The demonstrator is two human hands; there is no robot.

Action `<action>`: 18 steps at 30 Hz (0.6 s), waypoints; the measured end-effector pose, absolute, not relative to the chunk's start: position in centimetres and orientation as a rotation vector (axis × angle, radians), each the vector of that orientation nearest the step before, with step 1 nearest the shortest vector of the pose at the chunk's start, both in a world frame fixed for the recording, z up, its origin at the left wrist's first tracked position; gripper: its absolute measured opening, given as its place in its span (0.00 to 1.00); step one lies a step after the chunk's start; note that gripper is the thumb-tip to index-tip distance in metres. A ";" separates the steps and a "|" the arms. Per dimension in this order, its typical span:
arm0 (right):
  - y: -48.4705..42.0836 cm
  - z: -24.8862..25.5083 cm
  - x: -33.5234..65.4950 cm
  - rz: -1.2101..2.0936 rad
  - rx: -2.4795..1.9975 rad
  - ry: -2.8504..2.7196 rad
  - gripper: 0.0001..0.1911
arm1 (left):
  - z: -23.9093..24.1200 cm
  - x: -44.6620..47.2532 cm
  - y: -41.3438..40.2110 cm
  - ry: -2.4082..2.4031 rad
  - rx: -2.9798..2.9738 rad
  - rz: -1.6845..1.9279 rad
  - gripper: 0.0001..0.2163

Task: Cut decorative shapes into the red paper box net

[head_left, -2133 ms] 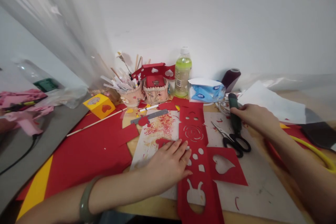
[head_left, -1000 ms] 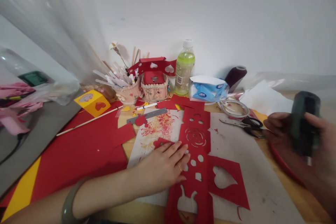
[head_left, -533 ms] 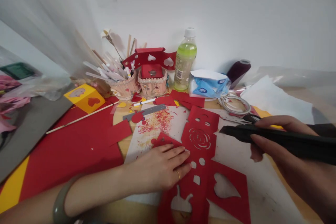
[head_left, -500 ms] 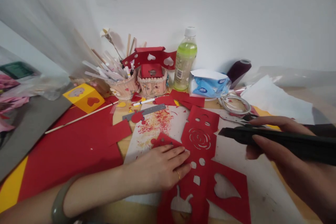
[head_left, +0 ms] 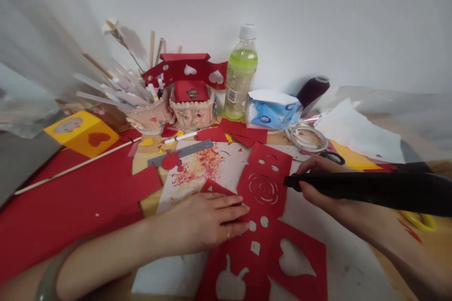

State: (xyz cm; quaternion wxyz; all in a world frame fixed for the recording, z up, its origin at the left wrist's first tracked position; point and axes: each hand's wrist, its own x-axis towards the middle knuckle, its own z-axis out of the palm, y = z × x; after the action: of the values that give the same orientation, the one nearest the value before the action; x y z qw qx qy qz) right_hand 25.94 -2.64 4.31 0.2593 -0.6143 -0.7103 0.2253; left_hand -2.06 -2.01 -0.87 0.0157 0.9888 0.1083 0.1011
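My left hand (head_left: 205, 223) lies flat, fingers stretched out, on a red paper sheet (head_left: 264, 225) cut with a rose, a heart, a rabbit shape and small holes. My right hand (head_left: 325, 193) is closed round a long black tool (head_left: 367, 187), held level over the table. The tool's tip points left and hovers at the right edge of the red sheet, beside the rose cut-out. White paper (head_left: 197, 183) stained with red specks lies under the sheet.
Against the wall stand a green drink bottle (head_left: 240, 73), two pen cups (head_left: 169, 108), a tissue pack (head_left: 271, 110) and a dark thread spool (head_left: 312, 91). Scissors (head_left: 332, 156), a tape ring (head_left: 307, 137), a yellow box (head_left: 83, 132) and a big red sheet (head_left: 70, 197) lie around.
My right hand picked the black tool up from beside the scissors, turned it level and brought it left to the red sheet's edge. My left hand has stayed flat on the sheet.
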 end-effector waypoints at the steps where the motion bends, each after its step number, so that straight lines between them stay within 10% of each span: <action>1: -2.6 4.2 25.9 0.615 -1.661 -1.938 0.08 | -0.9 -2.0 -1.9 0.336 3.066 0.325 0.12; 18: -2.5 4.9 23.7 0.720 -1.586 -1.801 0.12 | -1.2 -0.4 -2.6 0.502 3.188 0.639 0.12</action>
State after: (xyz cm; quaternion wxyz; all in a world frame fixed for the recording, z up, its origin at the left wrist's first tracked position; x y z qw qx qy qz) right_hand 23.66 -2.45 4.94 0.3130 -0.6012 -0.6827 0.2729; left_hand -0.37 -2.59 -1.22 -0.0743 0.9663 0.1522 0.1936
